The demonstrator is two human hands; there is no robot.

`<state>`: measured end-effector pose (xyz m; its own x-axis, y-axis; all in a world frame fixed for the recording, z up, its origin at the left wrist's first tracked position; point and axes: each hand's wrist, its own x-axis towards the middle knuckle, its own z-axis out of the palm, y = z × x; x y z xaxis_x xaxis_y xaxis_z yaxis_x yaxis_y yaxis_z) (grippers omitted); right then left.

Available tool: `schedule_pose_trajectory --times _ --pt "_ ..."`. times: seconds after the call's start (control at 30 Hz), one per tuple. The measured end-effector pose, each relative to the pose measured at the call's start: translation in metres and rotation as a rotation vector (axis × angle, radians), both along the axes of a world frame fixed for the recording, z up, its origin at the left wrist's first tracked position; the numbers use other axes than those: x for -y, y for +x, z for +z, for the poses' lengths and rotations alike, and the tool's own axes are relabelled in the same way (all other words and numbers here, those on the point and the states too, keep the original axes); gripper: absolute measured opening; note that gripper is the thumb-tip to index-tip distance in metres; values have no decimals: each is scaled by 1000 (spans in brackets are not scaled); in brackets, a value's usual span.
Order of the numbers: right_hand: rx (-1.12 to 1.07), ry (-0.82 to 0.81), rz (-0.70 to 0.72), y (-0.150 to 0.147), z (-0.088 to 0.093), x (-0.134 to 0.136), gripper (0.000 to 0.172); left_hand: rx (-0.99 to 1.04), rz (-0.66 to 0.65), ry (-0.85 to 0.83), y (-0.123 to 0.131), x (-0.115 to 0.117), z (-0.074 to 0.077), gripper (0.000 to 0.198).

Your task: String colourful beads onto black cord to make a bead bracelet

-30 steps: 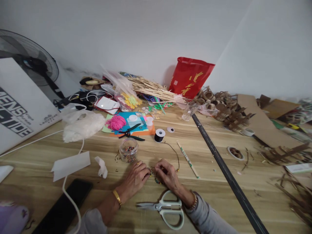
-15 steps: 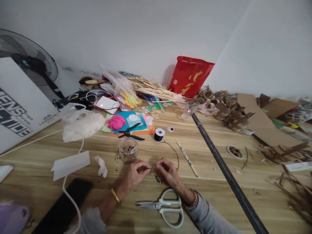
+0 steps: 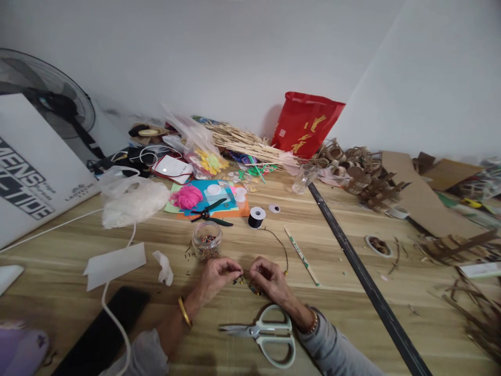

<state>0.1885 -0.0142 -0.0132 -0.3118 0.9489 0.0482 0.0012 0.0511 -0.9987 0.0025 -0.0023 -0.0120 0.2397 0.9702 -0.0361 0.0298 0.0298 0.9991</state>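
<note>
Fingertips pinched, my left hand is just right of and below the jar of beads; what it grips is too small to make out. My right hand faces it, thumb and forefinger closed on the black cord. Strung colored beads hang in a curve below the right fingers. Several small loose beads lie on the table under the fingertips. The cord runs to a black spool with white ends. Below the hands lie pale-handled scissors, blades partly apart.
Black-handled pliers and pink yarn lie on colored sheets behind the jar. A green-and-white stick and a long dark strip are to the right. A black phone-like slab and white cable lie at left.
My left fingertips have shifted slightly right and up, nearer the right ones. The right hand stays nearly in place, still pinching the cord.
</note>
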Motion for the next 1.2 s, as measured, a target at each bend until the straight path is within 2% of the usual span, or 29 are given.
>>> schedule_pose_trajectory --times 0.23,0.43,1.2 --pt "55 40 11 0 1 0 40 -44 -7 34 0 1 -1 12" --pt "96 54 5 1 -1 0 39 -79 -41 105 -2 2 6 10" --pt "64 50 40 1 -1 1 35 -63 -68 32 -2 0 -2 18"
